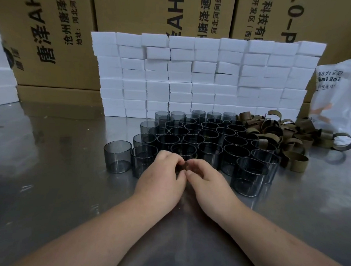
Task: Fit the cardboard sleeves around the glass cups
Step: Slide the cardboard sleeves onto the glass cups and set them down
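Several smoky grey glass cups [202, 134] stand packed together upright on a shiny metal table [48, 177]. One cup [117, 156] stands apart at the left. A heap of brown cardboard sleeves [287, 137] lies to the right of the cups. My left hand [162, 178] and my right hand [206, 180] meet in front of the nearest cups, fingertips curled together around a small dark thing [185, 167]. It is mostly hidden by the fingers, so I cannot tell what it is.
A wall of stacked white foam blocks [203, 77] stands behind the cups. Large cardboard cartons [54, 37] rise behind that. A white plastic bag [339, 95] sits at the right, and more white foam [2, 75] at the left edge.
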{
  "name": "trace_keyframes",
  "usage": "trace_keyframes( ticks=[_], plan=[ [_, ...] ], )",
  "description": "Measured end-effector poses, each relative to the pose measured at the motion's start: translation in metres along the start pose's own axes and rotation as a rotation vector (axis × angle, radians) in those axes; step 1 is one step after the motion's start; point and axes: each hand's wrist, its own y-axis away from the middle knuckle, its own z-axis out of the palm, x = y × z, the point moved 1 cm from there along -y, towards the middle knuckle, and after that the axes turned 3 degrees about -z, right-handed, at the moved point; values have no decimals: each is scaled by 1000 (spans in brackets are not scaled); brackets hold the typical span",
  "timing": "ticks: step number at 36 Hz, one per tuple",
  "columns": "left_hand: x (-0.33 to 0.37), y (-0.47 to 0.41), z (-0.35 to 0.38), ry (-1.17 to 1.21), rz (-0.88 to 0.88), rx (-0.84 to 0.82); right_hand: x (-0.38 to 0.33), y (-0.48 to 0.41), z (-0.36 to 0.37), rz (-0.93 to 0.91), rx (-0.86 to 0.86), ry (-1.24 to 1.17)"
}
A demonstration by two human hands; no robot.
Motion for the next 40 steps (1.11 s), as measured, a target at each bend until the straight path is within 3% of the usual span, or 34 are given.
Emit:
trace_keyframes(
  ticks=[5,10,17,21,25,28,31,33,36,40],
  plan=[
    [1,-3,-7,-23,-160,138,-2,2,0,-19,-21,-33],
    [-6,-7,-8,-129,-303,62,0,2,0,-35,-6,-44],
    [-6,-9,-8,-187,-347,35,0,2,-1,-61,45,-37],
    [-6,-9,-8,-205,-355,4,-8,1,-15,-189,252,-10],
    [-7,-9,-10,-199,-359,-6,-17,-7,-72,-412,642,149],
    [-8,-8,-10,-163,-347,0,1,-24,-122,-239,904,77],
    [-9,-7,-10,-125,-340,28,40,-31,-152,33,993,135],
    [-7,-7,-11,-112,-325,53,69,-30,-161,231,958,188],
    [-6,-6,-13,-90,-322,74,99,-29,-161,438,763,224],
    [-6,-8,-14,-52,-316,92,107,-39,-157,428,638,356]
  ],
)
